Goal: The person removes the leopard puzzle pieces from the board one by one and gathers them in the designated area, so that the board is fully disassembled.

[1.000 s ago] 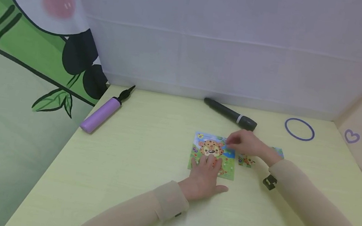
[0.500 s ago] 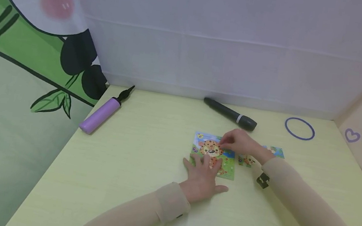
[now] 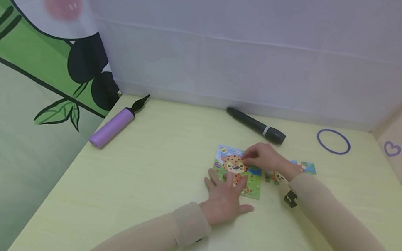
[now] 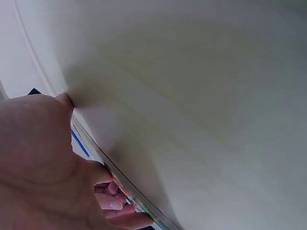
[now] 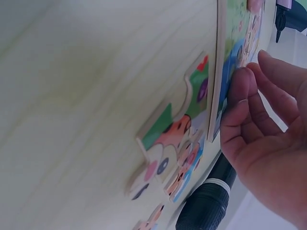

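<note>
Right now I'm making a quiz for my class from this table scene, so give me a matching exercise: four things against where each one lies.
Things:
1. purple pump
2. black marker
3. blue ring
4. puzzle board

Places:
A. far right of the table
B. under the left hand, middle of the table
C. left side, near the panda curtain
D. at the back, just beyond the right hand

Pairs: 1-C, 2-D, 3-A, 4-B
</note>
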`<state>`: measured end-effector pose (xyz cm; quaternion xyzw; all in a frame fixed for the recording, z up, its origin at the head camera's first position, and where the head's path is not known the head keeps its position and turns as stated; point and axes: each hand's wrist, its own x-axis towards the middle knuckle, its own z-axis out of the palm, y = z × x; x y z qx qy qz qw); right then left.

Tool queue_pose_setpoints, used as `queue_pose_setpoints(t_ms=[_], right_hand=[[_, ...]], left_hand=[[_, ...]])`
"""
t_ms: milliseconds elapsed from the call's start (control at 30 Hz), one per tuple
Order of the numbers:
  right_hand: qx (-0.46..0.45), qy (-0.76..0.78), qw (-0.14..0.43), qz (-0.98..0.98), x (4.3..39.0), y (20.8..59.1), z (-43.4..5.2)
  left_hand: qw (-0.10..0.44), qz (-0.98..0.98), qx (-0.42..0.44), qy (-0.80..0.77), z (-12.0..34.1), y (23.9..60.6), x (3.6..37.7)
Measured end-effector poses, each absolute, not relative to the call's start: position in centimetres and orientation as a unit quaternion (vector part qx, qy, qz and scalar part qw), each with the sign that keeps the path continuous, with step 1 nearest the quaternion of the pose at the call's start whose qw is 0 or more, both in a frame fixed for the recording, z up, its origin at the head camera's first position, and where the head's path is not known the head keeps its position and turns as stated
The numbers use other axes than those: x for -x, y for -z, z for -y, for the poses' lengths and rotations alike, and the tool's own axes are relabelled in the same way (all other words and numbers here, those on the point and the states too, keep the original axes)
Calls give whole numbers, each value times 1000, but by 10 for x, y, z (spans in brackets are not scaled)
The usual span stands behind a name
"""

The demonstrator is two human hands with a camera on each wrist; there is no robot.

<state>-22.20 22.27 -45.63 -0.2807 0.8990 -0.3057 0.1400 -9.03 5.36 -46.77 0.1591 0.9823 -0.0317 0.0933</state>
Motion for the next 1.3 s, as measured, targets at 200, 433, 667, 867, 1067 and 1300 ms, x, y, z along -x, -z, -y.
queue_pose_setpoints(t_ms=[200, 433, 667, 867, 1067, 1300], right_hand=[[276, 298, 150, -902, 222, 457, -219], [266, 300, 157, -903, 222, 454, -216], [270, 304, 161, -899, 221, 452, -214], [265, 311, 163, -898, 221, 451, -210], [248, 334, 175, -892, 221, 451, -209], [242, 345, 180, -889, 223, 453, -208]], left_hand=[[91, -983, -153, 50, -54, 468, 89], [108, -983, -137, 57, -55, 467, 89], [116, -983, -129, 64, -55, 466, 91], [120, -981, -133, 69, -56, 465, 91], [125, -980, -136, 70, -55, 464, 92], [121, -980, -141, 73, -55, 463, 91]])
